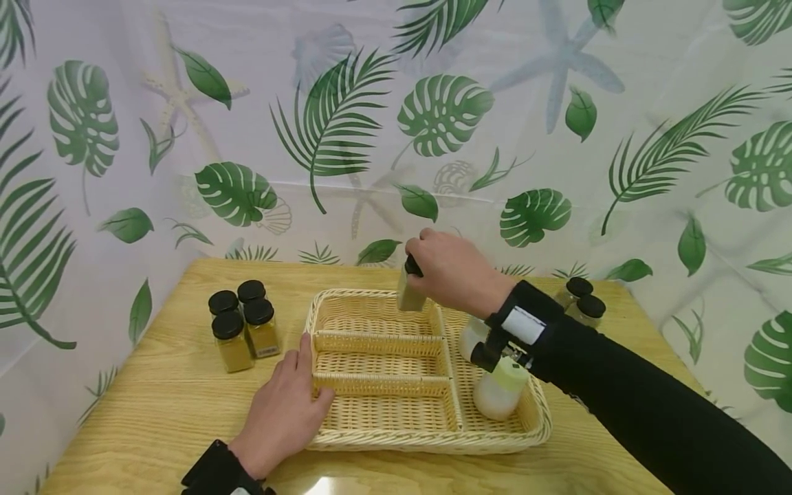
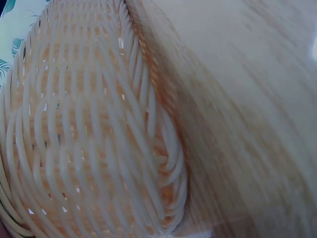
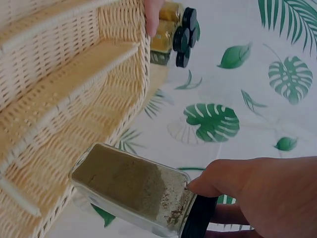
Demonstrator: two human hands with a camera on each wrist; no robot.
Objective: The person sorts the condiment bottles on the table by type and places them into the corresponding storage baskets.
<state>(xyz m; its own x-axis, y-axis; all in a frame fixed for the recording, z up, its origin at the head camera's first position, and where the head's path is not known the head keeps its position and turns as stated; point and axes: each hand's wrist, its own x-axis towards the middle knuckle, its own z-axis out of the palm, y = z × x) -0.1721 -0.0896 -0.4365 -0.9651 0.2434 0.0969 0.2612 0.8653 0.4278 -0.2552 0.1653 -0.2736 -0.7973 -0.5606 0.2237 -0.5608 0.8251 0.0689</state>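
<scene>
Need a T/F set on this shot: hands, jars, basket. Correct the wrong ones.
1. The right hand holds a glass jar by its black lid. True.
2. The left hand is holding a second jar. False: it holds the left rim of the basket.
3. Four black-lidded jars stand on the table left of the basket. True.
4. The glass jar in the right hand is empty. False: a dull brownish filling takes up much of it.
5. Both pale containers stand outside the basket. False: they are in its right-hand compartment.
</scene>
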